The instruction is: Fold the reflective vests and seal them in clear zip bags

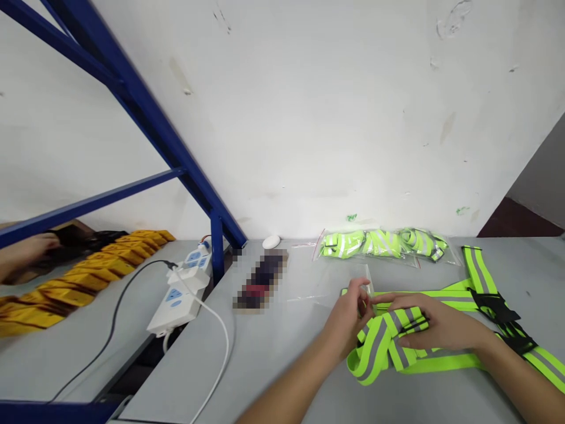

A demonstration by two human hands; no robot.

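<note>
My right hand [441,327] is wrapped round a folded bundle of neon green straps with grey reflective stripes [379,347]. My left hand [351,312] meets it at the bundle's upper left, its fingers pinched at the edge of a clear plastic bag [326,282] that lies on the grey table. Beneath and to the right of my right hand, another green reflective harness [481,271] with black buckles is spread out. Along the wall lie several clear bags of folded green straps [382,242].
A blue metal frame [154,123] rises at the left. Beside it are a white power strip [180,294] with cables, a pixelated dark object [262,280] and a white round disc [271,242]. Beyond, another person's hand [42,246] is near yellow packets [88,271].
</note>
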